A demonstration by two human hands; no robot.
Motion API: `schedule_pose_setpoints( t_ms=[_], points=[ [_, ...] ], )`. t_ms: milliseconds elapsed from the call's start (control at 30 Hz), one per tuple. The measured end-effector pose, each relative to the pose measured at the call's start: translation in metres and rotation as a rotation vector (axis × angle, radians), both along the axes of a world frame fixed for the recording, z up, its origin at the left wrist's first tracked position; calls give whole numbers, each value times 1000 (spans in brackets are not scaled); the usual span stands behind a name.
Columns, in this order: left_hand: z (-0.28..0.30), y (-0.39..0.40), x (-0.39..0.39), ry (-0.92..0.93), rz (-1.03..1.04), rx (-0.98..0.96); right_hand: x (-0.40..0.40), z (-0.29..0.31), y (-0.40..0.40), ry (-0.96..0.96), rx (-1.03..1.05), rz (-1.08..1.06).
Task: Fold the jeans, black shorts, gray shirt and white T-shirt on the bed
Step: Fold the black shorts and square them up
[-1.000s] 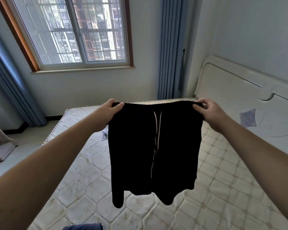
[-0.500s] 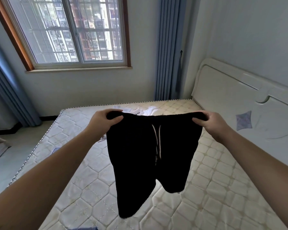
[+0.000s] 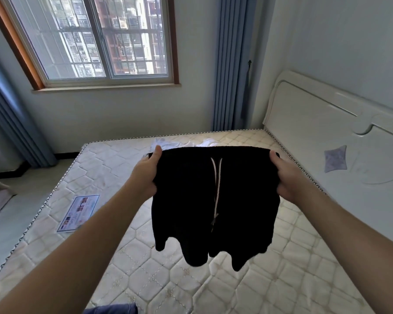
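Note:
The black shorts with a white drawstring hang in the air over the mattress. My left hand grips the waistband's left end and my right hand grips its right end, thumbs on the near side. The legs dangle above the bed without touching it. A white T-shirt lies rumpled at the far edge of the bed, mostly hidden behind the shorts. A strip of blue denim, the jeans, shows at the bottom edge. No gray shirt is in sight.
A printed label is stitched on the mattress at the left. A cream headboard stands at the right. The window and blue curtains lie beyond the bed, with bare floor on the left.
The shorts have dropped lower and swung away from me, their legs lifting forward. My view has tipped down, so the white T-shirt and the mattress label have come into sight.

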State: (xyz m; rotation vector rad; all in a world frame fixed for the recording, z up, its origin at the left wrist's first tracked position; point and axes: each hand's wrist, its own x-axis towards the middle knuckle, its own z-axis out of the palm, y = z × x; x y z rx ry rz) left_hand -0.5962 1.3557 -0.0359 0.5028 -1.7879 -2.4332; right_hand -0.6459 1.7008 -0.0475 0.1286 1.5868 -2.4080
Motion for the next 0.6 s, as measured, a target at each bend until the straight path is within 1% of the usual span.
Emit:
schedule_pose_setpoints(
  t_ms=[100, 167, 233, 300, 333, 400, 467, 533, 600],
  points=[
    [-6, 29, -2, -102, 87, 169, 5, -7, -26, -105, -44, -148],
    [-12, 46, -4, -134, 157, 220, 12, -10, -44, -118, -86, -223],
    [-17, 63, -4, -114, 215, 236, 22, -10, -61, -99, -100, -243],
    [-22, 79, -3, -67, 267, 141, 32, -10, -77, -15, -27, -240],
    [-23, 87, -1, -30, 289, 64, 38, -9, -85, 53, 60, -241],
    [-19, 103, 6, 41, 336, -89, 51, -6, -98, 221, 301, -239],
    [-16, 116, 12, 113, 353, -219, 62, -3, -108, 354, 463, -232],
    [-15, 124, 18, 194, 326, -322, 70, -1, -114, 402, 539, -217],
    [-16, 129, 22, 254, 272, -369, 74, 1, -116, 408, 555, -167]
  ],
)
